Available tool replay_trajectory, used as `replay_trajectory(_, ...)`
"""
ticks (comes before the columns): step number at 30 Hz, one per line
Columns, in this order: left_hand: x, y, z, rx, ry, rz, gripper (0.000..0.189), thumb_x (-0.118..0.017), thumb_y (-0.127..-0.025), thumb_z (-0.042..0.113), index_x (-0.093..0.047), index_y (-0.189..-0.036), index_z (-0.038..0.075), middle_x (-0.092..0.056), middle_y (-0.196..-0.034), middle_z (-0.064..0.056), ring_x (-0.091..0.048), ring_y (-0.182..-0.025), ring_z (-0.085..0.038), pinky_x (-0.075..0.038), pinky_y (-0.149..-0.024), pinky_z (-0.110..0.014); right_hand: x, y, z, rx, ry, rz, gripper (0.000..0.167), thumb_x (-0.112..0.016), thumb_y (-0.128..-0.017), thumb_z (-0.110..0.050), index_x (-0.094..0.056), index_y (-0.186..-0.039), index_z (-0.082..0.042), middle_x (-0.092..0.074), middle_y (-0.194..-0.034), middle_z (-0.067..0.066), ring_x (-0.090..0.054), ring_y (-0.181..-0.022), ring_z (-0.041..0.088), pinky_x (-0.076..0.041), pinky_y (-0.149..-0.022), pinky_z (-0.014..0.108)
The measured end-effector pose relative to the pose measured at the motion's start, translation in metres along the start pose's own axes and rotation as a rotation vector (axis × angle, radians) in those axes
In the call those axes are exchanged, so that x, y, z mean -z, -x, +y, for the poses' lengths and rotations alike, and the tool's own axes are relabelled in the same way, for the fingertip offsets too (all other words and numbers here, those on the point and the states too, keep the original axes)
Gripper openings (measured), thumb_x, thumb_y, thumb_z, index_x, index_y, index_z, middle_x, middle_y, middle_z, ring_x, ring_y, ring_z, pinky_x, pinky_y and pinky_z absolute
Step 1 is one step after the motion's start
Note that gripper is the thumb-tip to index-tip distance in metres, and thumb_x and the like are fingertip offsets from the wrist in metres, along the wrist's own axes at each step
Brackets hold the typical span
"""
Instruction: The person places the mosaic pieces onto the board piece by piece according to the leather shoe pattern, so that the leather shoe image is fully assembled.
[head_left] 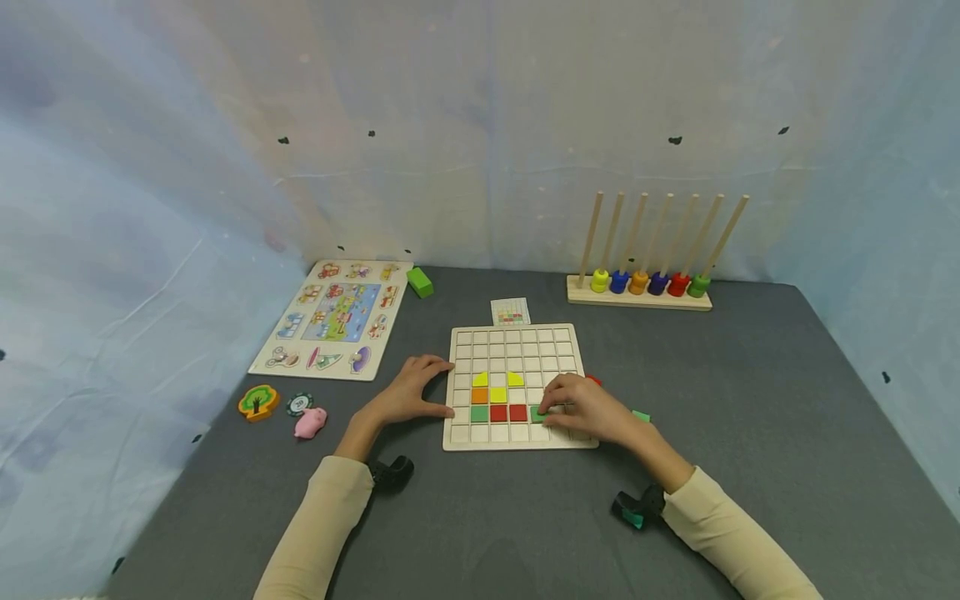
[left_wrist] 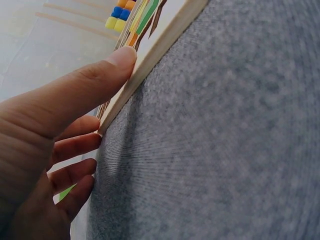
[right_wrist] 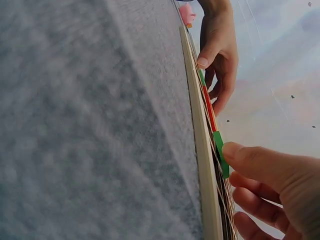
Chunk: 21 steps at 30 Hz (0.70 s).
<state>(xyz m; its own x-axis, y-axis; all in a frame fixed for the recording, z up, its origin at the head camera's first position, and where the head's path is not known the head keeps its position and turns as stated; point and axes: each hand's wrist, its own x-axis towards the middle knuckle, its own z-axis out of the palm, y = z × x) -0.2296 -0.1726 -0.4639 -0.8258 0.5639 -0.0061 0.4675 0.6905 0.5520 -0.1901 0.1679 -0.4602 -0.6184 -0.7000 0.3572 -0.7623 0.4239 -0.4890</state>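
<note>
A wooden grid board lies on the dark table. My left hand touches its left edge, with thumb and fingers spread apart. Over the board's lower right part, my right hand pinches a green tile between thumb and fingers, right at the grid beside the red tiles. A row on the board holds a green square and two red squares. Above them sit an orange square, a yellow square and two yellow cut-corner pieces.
A small pattern card lies behind the board. Partly hidden by the right arm are a red piece and a green piece. Around stand a peg stacker, a picture puzzle, a green block, a pink pig and a tree piece.
</note>
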Motion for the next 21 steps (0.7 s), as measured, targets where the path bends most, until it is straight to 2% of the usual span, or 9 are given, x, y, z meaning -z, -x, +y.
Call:
replay_trajectory(9, 0.001, 0.001, 0.003, -0.003, -0.001, 0.002, 0.082, -0.077, -0.073, 0.043, -0.043, -0.140, 0.011, -0.038, -0.138, -0.010, -0.031, -0.124, -0.029, -0.029, -0.101, -0.051, 0.001, 0.000, -0.001, -0.060, 0.019, 0.014, 0.008, -0.073, -0.082, -0.019, -0.072, -0.088, -0.015, -0.061, -0.090, -0.003, -0.054, -0.084, 0.011, -0.045, -0.071, 0.027)
replay_trajectory(12, 0.001, 0.001, 0.003, -0.003, -0.001, 0.000, 0.082, -0.077, -0.074, 0.043, -0.042, -0.140, 0.011, -0.038, -0.138, -0.010, -0.031, -0.124, -0.029, -0.029, -0.102, -0.051, 0.010, 0.004, -0.002, -0.082, 0.005, 0.040, 0.014, -0.072, -0.082, -0.016, -0.072, -0.095, -0.011, -0.062, -0.094, 0.000, -0.056, -0.086, 0.015, -0.045, -0.071, 0.032)
replay_trajectory(16, 0.001, 0.001, 0.003, -0.006, -0.001, 0.001, 0.081, -0.077, -0.074, 0.043, -0.043, -0.140, 0.011, -0.039, -0.137, -0.010, -0.031, -0.123, -0.029, -0.029, -0.101, -0.051, 0.028, 0.015, 0.003, -0.116, 0.003, 0.081, 0.019, -0.070, -0.084, -0.011, -0.070, -0.102, -0.006, -0.063, -0.097, 0.005, -0.055, -0.081, 0.020, -0.045, -0.066, 0.034)
replay_trajectory(19, 0.001, 0.001, 0.002, -0.011, 0.001, 0.003, 0.081, -0.077, -0.074, 0.043, -0.043, -0.140, 0.011, -0.039, -0.137, -0.010, -0.031, -0.123, -0.029, -0.029, -0.101, -0.051, 0.041, 0.027, 0.010, -0.169, 0.018, 0.071, 0.021, -0.070, -0.084, -0.011, -0.069, -0.104, -0.006, -0.061, -0.100, 0.007, -0.055, -0.081, 0.021, -0.045, -0.067, 0.036)
replay_trajectory(21, 0.001, 0.001, 0.001, -0.011, 0.000, 0.005, 0.081, -0.077, -0.073, 0.043, -0.043, -0.140, 0.011, -0.039, -0.137, -0.010, -0.031, -0.123, -0.029, -0.029, -0.101, -0.051, 0.050, 0.036, 0.011, -0.214, 0.025, 0.047, 0.022, -0.070, -0.084, -0.012, -0.069, -0.105, -0.007, -0.060, -0.101, 0.007, -0.057, -0.087, 0.022, -0.047, -0.071, 0.040)
